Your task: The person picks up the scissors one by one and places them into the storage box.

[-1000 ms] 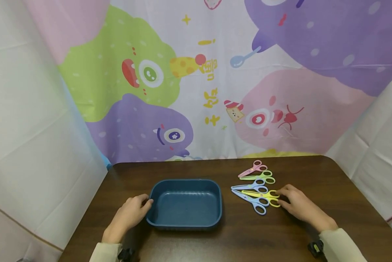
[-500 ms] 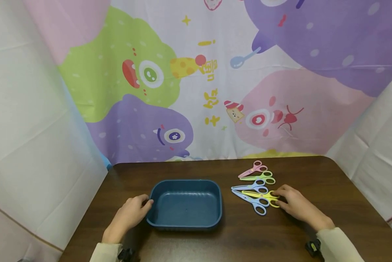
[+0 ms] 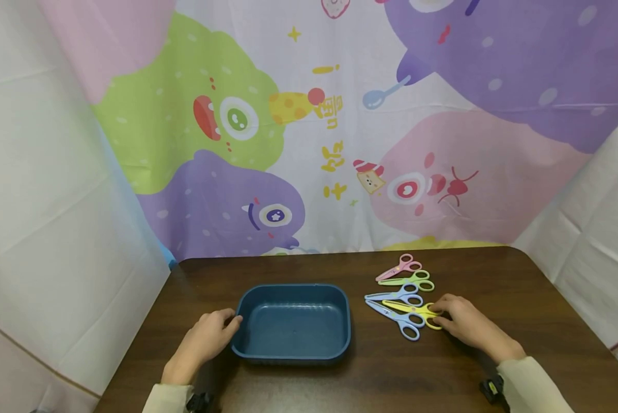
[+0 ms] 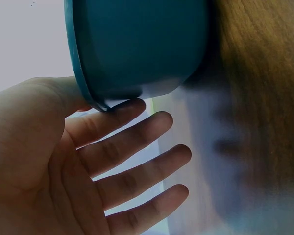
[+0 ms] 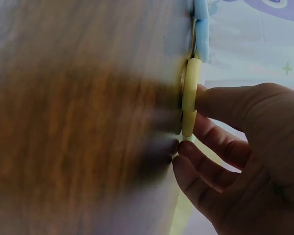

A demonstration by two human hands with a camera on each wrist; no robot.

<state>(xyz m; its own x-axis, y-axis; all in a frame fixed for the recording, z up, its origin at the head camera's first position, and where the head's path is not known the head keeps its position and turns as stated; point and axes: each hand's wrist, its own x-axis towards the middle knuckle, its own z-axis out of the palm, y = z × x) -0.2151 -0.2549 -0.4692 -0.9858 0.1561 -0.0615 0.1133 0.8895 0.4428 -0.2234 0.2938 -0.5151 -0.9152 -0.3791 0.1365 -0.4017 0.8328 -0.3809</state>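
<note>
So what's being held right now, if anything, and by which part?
The left hand pinches the box by its left rim. The right hand touches the yellow scissors at the handle loops; whether it grips them can't be told.

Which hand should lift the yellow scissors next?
Probably the right hand: its thumb and index finger are at the handles of the yellow scissors. The left hand is farther away, holding the dark blue bin by its rim.
</note>
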